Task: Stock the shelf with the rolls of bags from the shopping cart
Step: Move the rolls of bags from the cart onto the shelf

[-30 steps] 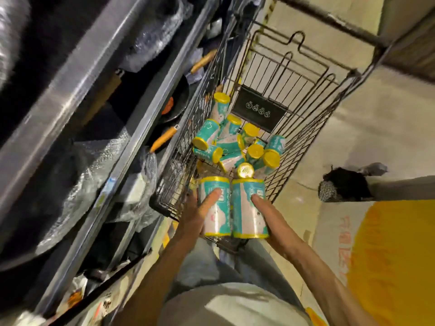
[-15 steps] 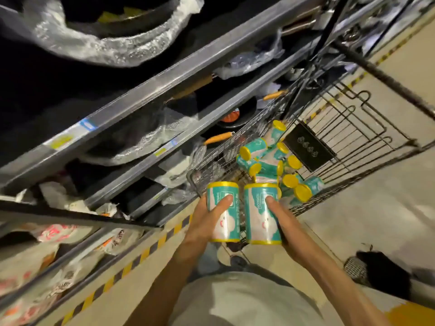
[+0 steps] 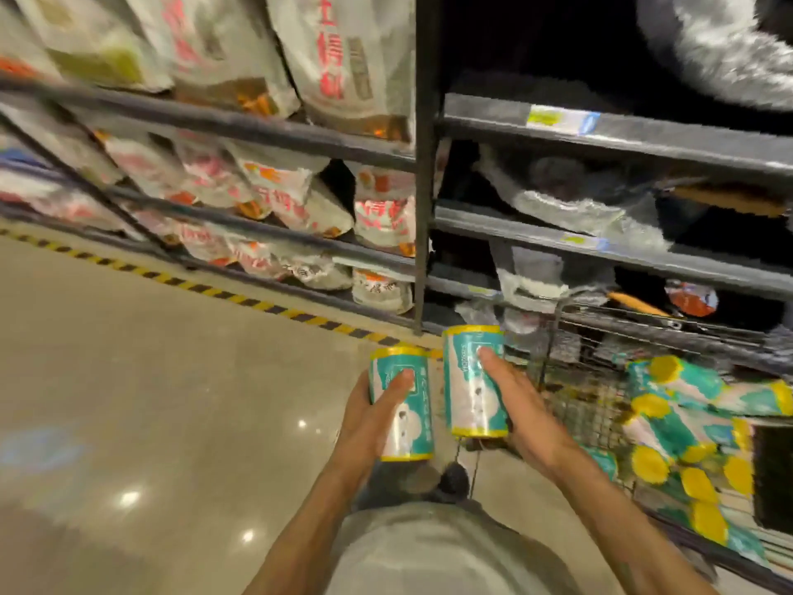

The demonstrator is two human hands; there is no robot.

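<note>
— What did we have in hand?

— Two rolls: our left hand (image 3: 364, 418) gripped one roll (image 3: 403, 407), our right hand (image 3: 521, 405) the other (image 3: 472, 380), upright above the floor, beside the cart (image 3: 579, 405).

— How did they handle?

— Light and firm, we judged; slick wrap, so grip mid-barrel.

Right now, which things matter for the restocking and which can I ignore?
For the job: roll in left hand; roll in right hand; left hand; right hand; rolls in the cart; shopping cart; shelf.
Just lying about: white printed bags; striped floor tape.
</note>
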